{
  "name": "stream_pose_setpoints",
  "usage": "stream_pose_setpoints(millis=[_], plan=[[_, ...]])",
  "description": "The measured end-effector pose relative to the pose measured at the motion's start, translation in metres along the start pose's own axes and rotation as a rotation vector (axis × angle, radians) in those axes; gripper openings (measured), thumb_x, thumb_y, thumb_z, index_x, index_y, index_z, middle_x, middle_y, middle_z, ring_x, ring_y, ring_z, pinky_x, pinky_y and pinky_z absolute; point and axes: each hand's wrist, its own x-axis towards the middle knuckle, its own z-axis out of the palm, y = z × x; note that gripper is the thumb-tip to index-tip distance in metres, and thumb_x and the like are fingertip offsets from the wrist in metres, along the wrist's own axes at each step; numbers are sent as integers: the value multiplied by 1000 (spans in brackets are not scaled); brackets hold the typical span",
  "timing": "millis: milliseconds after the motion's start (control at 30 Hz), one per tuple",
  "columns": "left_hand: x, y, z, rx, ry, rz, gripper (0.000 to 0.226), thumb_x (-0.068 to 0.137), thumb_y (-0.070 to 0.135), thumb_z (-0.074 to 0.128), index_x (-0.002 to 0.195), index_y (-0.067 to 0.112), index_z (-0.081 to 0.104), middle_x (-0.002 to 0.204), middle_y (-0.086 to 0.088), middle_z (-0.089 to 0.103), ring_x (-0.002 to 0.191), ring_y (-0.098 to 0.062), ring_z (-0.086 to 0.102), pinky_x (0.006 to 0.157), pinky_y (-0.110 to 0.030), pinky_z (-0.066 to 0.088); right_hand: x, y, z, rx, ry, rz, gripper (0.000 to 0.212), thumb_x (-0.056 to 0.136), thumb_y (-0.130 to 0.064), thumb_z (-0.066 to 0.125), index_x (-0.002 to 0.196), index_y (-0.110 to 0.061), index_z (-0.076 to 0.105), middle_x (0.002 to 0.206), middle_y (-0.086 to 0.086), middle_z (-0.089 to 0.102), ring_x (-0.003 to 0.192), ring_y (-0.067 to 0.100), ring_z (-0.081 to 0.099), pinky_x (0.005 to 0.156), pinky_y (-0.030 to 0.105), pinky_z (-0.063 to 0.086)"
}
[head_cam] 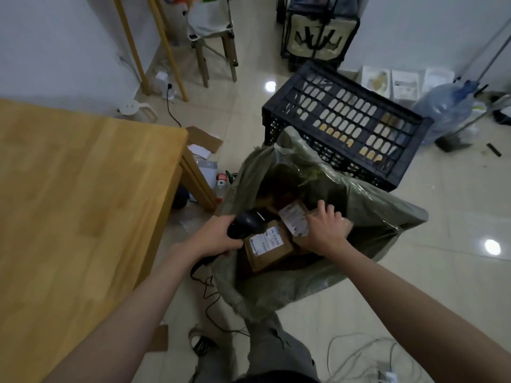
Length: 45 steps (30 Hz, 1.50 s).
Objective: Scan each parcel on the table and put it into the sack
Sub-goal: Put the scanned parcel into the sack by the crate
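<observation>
Tiled floor [442, 217] — green sack [373, 225] with labelled brown parcels [269, 248] inside.

A black slatted plastic crate [348, 125] stands upside down on the glossy pale tiled floor [442, 217], with a clear blue water jug [445, 111] lying near it by the wall. Near the far wall stand a wooden folding stool [215, 48] and a dark wheeled cart [318, 31]. Flat cardboard scraps [203, 139] and a red-capped bottle [221, 186] lie on the floor, and pale loose cables [359, 355] trail across the near tiles

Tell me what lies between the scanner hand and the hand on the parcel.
In the head view, between the left hand gripping the scanner and the right hand lies a labelled parcel inside the sack.
</observation>
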Motion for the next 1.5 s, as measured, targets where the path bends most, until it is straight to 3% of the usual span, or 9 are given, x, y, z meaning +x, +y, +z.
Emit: stream_pose_setpoints(millis=[200,367,567,700,800,933,1067,1233,1500], plan=[[48,26,25,-9,-52,18,29,80,19,75,98,34,57,87,3,69,58,-3,66,51,-16,48,31,32,26,-126,-43,-10,62,87,-53,66,139,-22,57,155,15,26,137,37,32,111,45,33],[74,37,46,5,-118,-11,28,79,16,73,96,31,57,86,-3,73,61,-12,71,62,-32,61,51,48,51,-193,-92,13,56,85,-47,70,136,-25,59,154,13,28,137,35,31,112,44,32],[101,37,65,26,-179,-43,34,83,16,72,110,30,55,90,-3,73,55,-10,71,54,-19,55,71,51,88,-250,-172,15,46,89,-34,60,134,-25,60,143,9,34,125,31,36,103,39,35],[117,31,74,22,-200,-69,37,84,16,72,115,28,57,94,-2,72,56,-10,71,54,-19,55,83,57,119,-135,-199,79,73,89,-29,63,153,-12,32,147,13,34,130,34,38,107,45,39],[124,25,79,9,-206,-95,35,85,14,72,114,27,56,88,-1,72,57,-11,71,52,-15,52,89,63,143,25,-283,120,103,90,-22,69,160,-6,-4,167,19,-1,153,39,9,118,53,26],[128,18,82,32,-214,-107,34,85,16,72,112,27,57,88,2,71,58,-13,71,56,-19,55,99,69,159,105,-370,49,102,91,-19,68,160,-5,-6,166,19,-20,154,36,-14,122,57,1],[123,18,77,41,-212,-104,30,84,16,73,108,26,58,85,7,68,58,-14,71,60,-23,57,102,58,137,193,-345,-71,98,88,-36,72,161,-19,9,167,17,1,154,39,-3,120,63,9],[105,22,53,32,-150,-103,33,83,15,73,112,25,59,83,3,69,57,-12,70,55,-25,54,93,33,75,302,-296,-170,73,93,-34,67,154,-24,29,153,12,37,137,34,40,99,48,45],[24,-1,-15,-32,126,-152,27,81,19,76,103,21,61,93,-4,71,64,-14,71,63,-33,59,72,-31,-42,189,-191,-381,63,93,-16,66,147,-19,35,142,13,39,131,39,41,95,50,47]])
